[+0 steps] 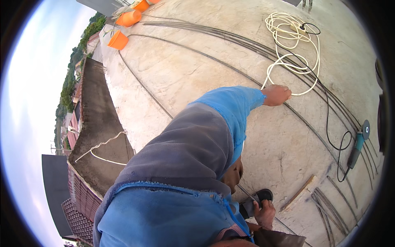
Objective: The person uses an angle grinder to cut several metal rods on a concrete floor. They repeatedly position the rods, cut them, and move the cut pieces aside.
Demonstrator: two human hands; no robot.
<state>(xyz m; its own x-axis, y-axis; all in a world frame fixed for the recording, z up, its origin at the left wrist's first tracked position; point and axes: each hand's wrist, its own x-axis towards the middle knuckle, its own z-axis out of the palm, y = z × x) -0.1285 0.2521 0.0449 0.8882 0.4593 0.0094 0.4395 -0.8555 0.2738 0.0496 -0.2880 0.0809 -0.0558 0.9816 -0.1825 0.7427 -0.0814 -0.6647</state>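
My left arm, in a blue and grey sleeve (pixel 177 148), reaches up across the concrete slab. My left hand (pixel 276 94) is closed beside a white cable (pixel 316 61) and over a long metal bar (pixel 304 122); its fingertips are hidden, so I cannot tell which it holds. Lower down, my right hand (pixel 264 214) is closed round a thin metal rod (pixel 245 190), next to a dark shoe (pixel 263 194).
An angle grinder (pixel 356 150) with a black cord lies at the right, among several bars (pixel 334 208) and a wooden strip (pixel 298 192). Orange buckets (pixel 118 40) stand at the far end. The slab's edge drops to a lower ledge (pixel 98 111) and tiled roofs on the left.
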